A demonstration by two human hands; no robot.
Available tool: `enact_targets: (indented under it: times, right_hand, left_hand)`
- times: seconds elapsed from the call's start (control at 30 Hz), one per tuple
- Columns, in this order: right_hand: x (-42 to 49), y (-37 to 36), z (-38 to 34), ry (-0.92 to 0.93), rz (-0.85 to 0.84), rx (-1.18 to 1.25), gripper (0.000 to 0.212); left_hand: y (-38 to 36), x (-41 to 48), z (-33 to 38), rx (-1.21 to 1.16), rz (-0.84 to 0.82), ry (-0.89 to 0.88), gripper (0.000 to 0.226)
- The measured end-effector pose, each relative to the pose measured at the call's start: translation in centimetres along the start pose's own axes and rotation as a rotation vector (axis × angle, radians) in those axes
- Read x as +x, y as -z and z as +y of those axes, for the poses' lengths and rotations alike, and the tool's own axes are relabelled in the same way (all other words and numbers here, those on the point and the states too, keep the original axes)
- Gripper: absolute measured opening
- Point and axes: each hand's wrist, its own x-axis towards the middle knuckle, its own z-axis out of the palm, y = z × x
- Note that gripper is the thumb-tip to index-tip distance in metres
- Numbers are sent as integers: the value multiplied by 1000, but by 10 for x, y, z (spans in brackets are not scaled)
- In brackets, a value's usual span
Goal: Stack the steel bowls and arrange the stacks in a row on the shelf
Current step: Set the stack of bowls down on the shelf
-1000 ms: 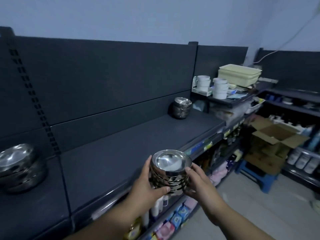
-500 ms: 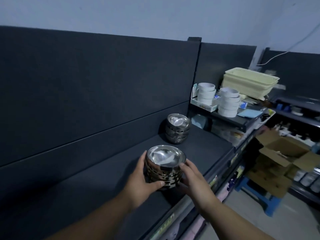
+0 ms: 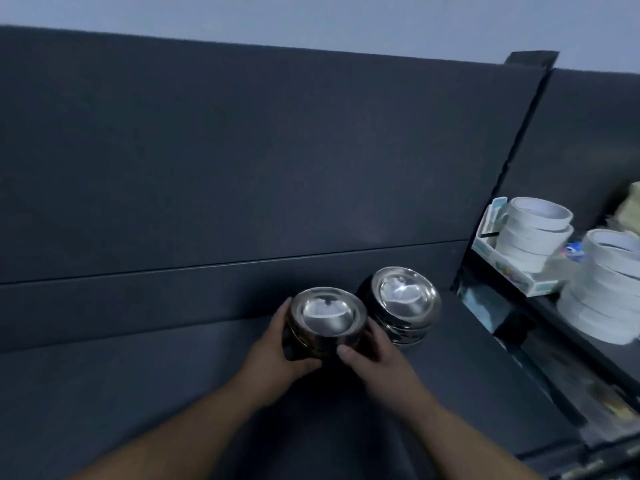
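The left hand [image 3: 277,344] wraps the left flank of a stack of steel bowls [image 3: 327,317], fingers curled round the wall and thumb at the front. The right hand [image 3: 372,349] closes on the opposite flank, so the stack is clasped between both. The stack sits low over the dark shelf [image 3: 173,393]; whether its base touches, I cannot tell. Just to its right, rims almost meeting, stands a second stack [image 3: 403,304] against the back panel, nearer the right hand. That makes two stacks in view; bowls per stack are too blurred to count. Further right stand two piles of white tape rolls [image 3: 533,233].
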Motion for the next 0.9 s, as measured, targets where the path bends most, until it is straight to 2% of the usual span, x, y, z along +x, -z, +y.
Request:
enact_targets:
  times: [0.1,0.2,0.3,0.4,0.6,0.73,0.9]
  right_hand:
    - [24,7,10,44,-64,-118,90]
    - [42,5,15,50,-91,-162,101]
    - [45,-2,16,44,-70,-212,96]
    - [34,-10,21,-12,-12,-285,89]
    - [-7,-41,27,-59,27,-441,68]
    - [-46,-95,11,14,-63,-563,55]
    - [-121,-197,-18,189,-305,-683,57]
  left_hand:
    - [-8,10,3,55,78,27,112]
    - [-11,18,8,73,157,85,112]
    - [-11,17,10,104,202,141,108]
    - [-8,5,11,240,214,168,106]
    - [20,-62,-9,583,88,267,87]
    - [69,-134,-28,657,115,335,79]
    - [147,-257,-42,739,271,404,73]
